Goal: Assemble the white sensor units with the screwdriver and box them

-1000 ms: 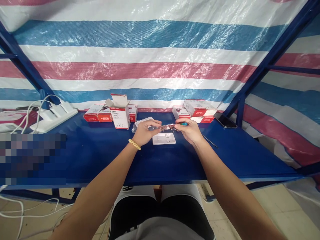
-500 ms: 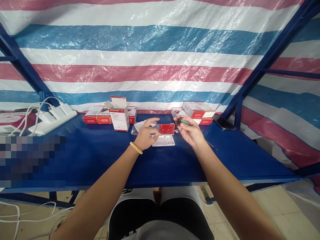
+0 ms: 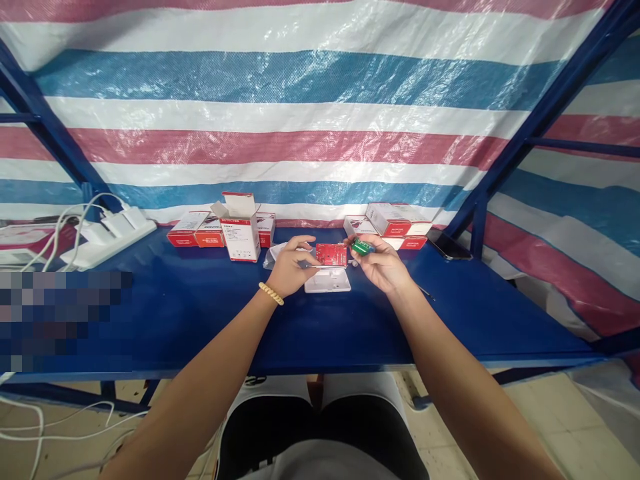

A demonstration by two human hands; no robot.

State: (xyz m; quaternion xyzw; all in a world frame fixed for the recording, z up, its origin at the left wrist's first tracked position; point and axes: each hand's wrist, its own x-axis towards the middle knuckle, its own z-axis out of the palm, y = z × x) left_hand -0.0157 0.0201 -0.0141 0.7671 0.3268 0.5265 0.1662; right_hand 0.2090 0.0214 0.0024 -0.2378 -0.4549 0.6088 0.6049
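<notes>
My left hand (image 3: 291, 270) pinches the left edge of a red circuit board (image 3: 331, 255), holding it tilted up above the table. Below the board a shallow white plastic case half (image 3: 328, 281) lies with its inside facing up. To the right, my right hand (image 3: 384, 267) grips a green battery (image 3: 361, 247) between thumb and fingers, close to the board's right edge. A small dark part shows at the battery's left end, too small to make out. Behind my left hand lies a clear plastic bag (image 3: 271, 256), partly hidden.
An open upright carton (image 3: 240, 233) stands among red-and-white boxes (image 3: 196, 230) at the back left. More boxes (image 3: 397, 220) are stacked at back right, near a phone (image 3: 449, 245). A screwdriver-like rod (image 3: 426, 293) lies by my right wrist. A power strip (image 3: 113, 233) sits far left.
The battery has turned in my right hand, showing more of its green side. The circuit board has shifted slightly left and tilts differently in my left hand.
</notes>
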